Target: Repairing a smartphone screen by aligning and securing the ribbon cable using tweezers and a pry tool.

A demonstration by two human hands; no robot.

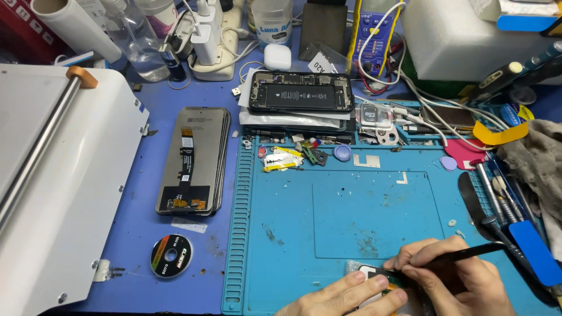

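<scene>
bench view from the head camera, looking down on a blue repair mat (351,216). both hands sit at the bottom edge of the frame, close together.

right hand (456,275) pinches a thin black tool (462,253) like a pen, fingers closed firmly round the shaft; the tip points left and meets the edge of a small device (374,275) lying flat on the mat. left hand (345,295) lies over the near side of that device, fingers extended and pressing down on it, not wrapped round it. most of the device is hidden under the two hands; only a pale strip and a bit of orange show, so its exact kind cannot be told.

step in hand, as judged: fine work at the device's edge or a small part on it, one hand steadying, the other working the tool tip. looks early to midway; nothing lifted free is visible beside it.

the next move calls for a light, controlled tip, low angle, steady downward hold from the left fingers so the piece does not skid on the mat.

about the bench: an opened phone (301,92) with its insides showing rests on a stack at the top of the mat; a stack of display panels (193,159) lies face down to the left; a small reel of wire or tape (171,256) below it; more hand tools (503,199) lie at the right edge.
</scene>
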